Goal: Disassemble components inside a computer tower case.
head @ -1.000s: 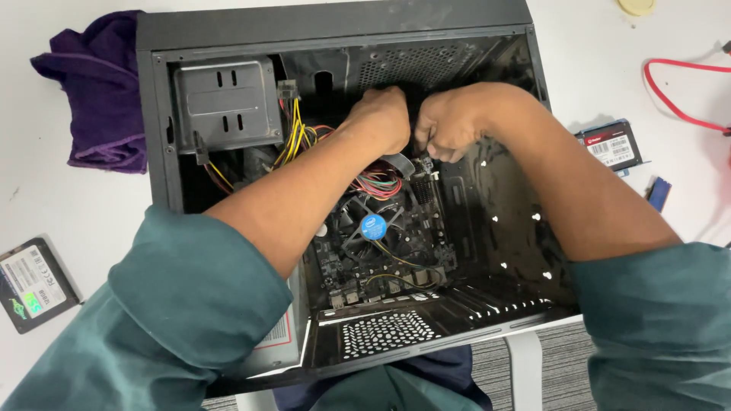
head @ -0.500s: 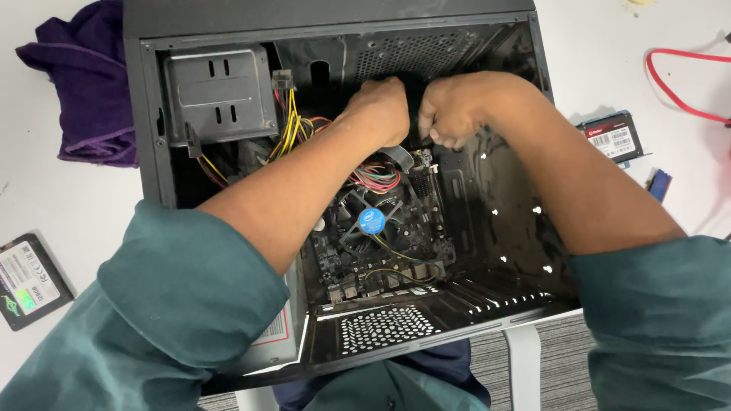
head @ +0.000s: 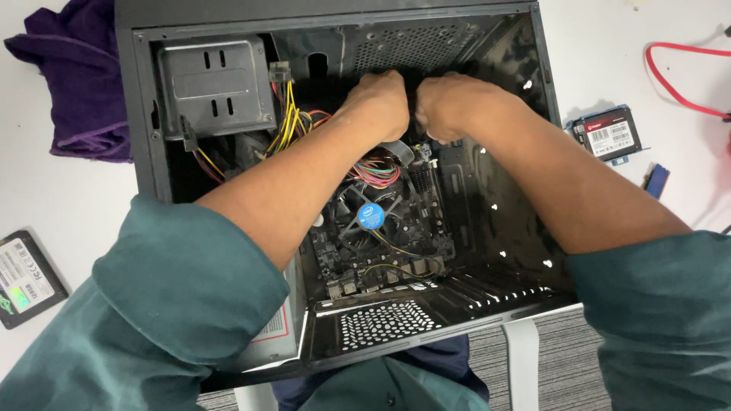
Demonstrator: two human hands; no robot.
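Both my hands are deep in the open case (head: 145, 114), up near its far wall. My left hand (head: 381, 103) is curled into a fist, knuckles up, fingers tucked under and out of view, so I cannot tell what they grip, if anything. My right hand (head: 449, 106) sits just beside it, almost touching, also bunched tight with the fingers turned down; what they close on is hidden too. Between and just below the two fists a grey connector (head: 400, 152) peeks out, and under that a bundle of red and coloured wires (head: 373, 171) runs toward the board (head: 381, 251). The fan (head: 371, 217) with its blue round centre lies below my left wrist, well clear of both hands. To the left, yellow cables (head: 285, 122) rise beside the grey drive cage (head: 213, 87), with a white plug (head: 279, 74) at their top. My forearms cross down over the case opening, teal sleeves (head: 175, 304) pushed up. Outside the case on the white table (head: 61, 190): a purple cloth (head: 76, 84) at the far left, a flat black drive (head: 27, 278) near my left elbow, another drive (head: 608, 133) to the right, a red cable (head: 685, 68) beyond it, and a small blue piece (head: 656, 179) close by.
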